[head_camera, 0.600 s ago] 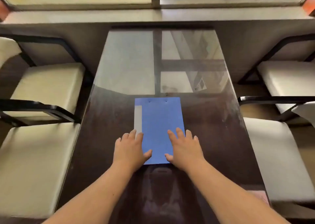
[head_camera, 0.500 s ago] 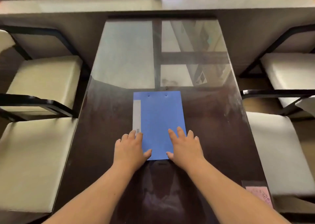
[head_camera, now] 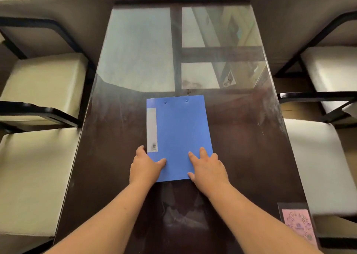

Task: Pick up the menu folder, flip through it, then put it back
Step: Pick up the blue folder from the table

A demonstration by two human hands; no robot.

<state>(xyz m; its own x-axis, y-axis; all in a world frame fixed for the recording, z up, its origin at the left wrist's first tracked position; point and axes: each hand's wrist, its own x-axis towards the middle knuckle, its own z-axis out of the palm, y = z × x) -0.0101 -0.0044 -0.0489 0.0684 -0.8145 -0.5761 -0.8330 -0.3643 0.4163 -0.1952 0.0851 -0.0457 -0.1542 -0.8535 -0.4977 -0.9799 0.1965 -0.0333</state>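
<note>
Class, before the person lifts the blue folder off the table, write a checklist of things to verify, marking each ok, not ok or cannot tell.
1. Folder closed and flat on the table: ok.
2. Left hand on the folder's near left corner, thumb on the cover: ok.
3. Right hand on the near right corner, fingers spread on the cover: ok.
4. Fingers under an edge, ready to lift: cannot tell; the hands hide the corners.
5. Nothing lying on the folder besides the hands: ok.
6. Pink card at the table's near right edge lies apart from the folder: ok.
</note>
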